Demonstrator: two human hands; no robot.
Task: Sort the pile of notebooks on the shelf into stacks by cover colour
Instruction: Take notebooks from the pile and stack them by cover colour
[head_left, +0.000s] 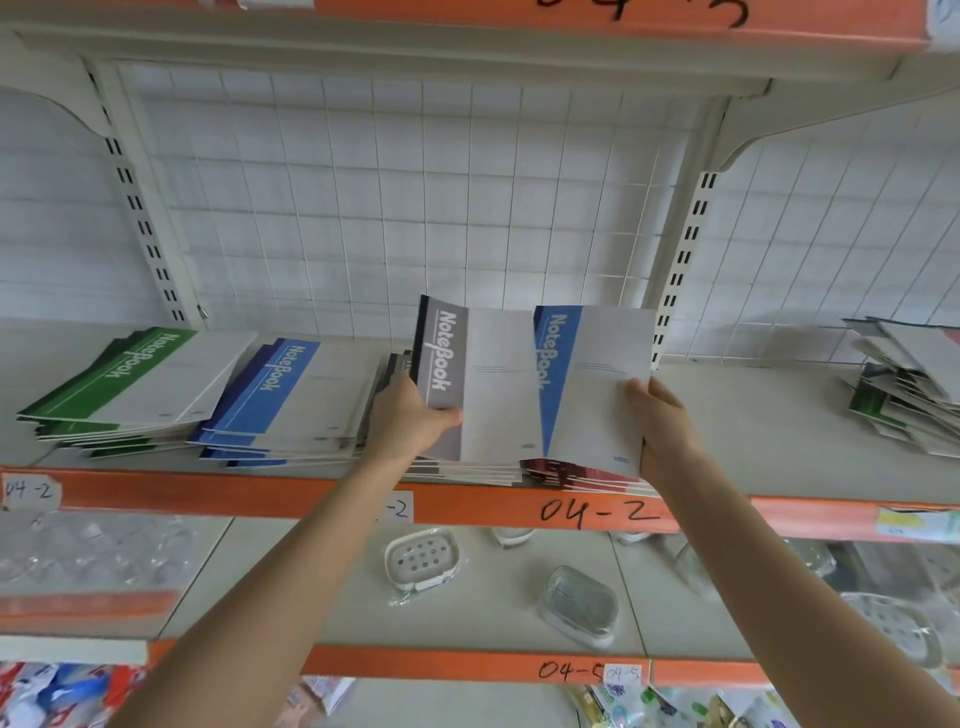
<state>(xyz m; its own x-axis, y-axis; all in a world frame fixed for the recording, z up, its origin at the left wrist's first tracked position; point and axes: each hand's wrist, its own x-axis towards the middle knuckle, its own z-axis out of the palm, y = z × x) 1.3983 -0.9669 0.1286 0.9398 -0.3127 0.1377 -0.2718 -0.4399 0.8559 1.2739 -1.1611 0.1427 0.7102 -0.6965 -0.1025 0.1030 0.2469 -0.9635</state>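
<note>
Currently the left hand is gripping one grey notebook and the right hand one blue notebook, side by side above the shelf. Just beneath are lying a grey stack and a red stack; at nine o'clock, a blue stack and a green stack; at three o'clock, one mixed pile.

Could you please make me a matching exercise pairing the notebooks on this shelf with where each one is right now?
Things:
1. green stack
2. grey notebook
3. loose blue notebook
4. mixed pile

Places:
A. held by the right hand
B. far right of the shelf
C. far left of the shelf
D. held by the left hand

Pairs: 1-C, 2-D, 3-A, 4-B.
</note>
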